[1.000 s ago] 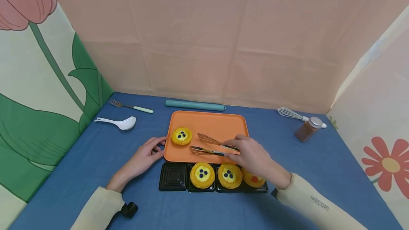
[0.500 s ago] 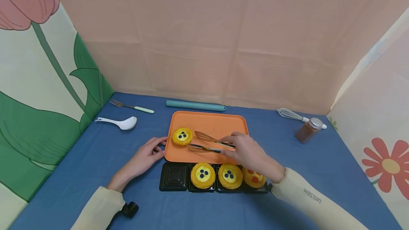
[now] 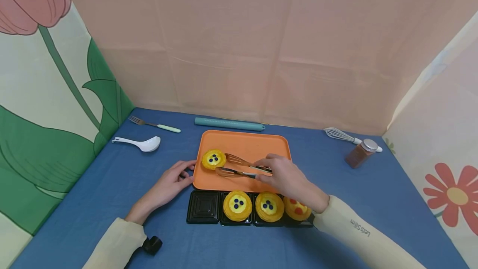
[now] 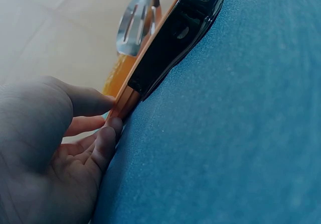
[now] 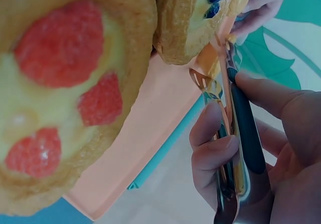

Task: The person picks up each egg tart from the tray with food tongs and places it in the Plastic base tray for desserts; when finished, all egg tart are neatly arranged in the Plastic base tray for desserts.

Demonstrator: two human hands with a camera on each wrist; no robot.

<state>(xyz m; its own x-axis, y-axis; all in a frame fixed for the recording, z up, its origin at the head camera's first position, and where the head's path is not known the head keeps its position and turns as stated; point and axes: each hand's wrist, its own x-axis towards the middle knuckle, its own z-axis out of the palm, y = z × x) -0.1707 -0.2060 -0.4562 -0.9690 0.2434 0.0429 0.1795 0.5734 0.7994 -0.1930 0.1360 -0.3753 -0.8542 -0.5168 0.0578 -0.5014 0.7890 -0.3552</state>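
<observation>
My right hand grips a pair of metal tongs, thumb on one arm and fingers on the other in the right wrist view. The tongs' arms are spread, and their slotted tips reach the right side of an egg tart with blueberries. That tart sits on the left part of an orange tray. At the tray's left edge, my left hand pinches the rim between thumb and fingers, plain in the left wrist view. A black compartment box stands in front, bearing two blueberry tarts and a strawberry tart.
The box's leftmost compartment holds no tart. Behind the tray lies a teal rolling pin. A fork and white spoon lie at left. To the right are a whisk and a brown shaker jar.
My right hand has moved the tongs leftward, bringing their tips from the tray's middle to the tart on it. The left hand stays at the tray's edge.
</observation>
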